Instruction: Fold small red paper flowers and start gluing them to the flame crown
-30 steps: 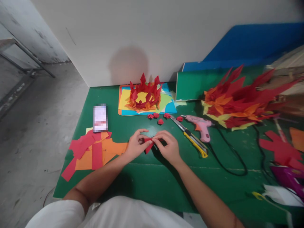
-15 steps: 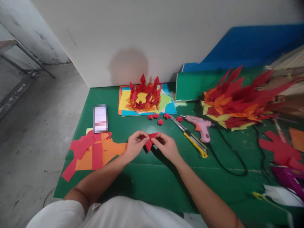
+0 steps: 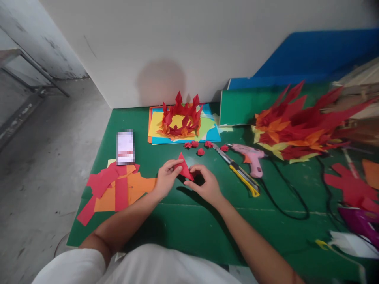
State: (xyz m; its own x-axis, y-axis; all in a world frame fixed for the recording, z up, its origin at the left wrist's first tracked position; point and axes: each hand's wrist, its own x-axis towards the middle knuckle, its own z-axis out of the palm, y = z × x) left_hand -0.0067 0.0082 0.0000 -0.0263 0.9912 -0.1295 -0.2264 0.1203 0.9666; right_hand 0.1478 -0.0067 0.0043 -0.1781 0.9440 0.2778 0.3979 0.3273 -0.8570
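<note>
A folded triangle of red paper [image 3: 185,169] is pinched by my left hand [image 3: 168,175], thumb on top near its left corner. My right hand [image 3: 205,181] curls beside the paper's right edge, with thumb and index finger apart. Its fingertips are close to the paper; whether they touch it I cannot tell. Several small folded red paper pieces [image 3: 200,151] lie just beyond my hands. A yellow utility knife [image 3: 244,179] with its blade out and a pink glue gun [image 3: 254,159] lie to the right.
Red and orange paper strips [image 3: 108,189] are heaped on the left, below a phone [image 3: 125,148]. A red paper crown [image 3: 179,122] rests on coloured sheets [image 3: 154,128] at the back. At right stand a larger flame-like paper piece [image 3: 296,130] and the black cord [image 3: 278,207].
The red paper has turned, so one point now faces up and away. My right thumb and index finger have moved apart from their pinch on it, while my left hand still grips it.
</note>
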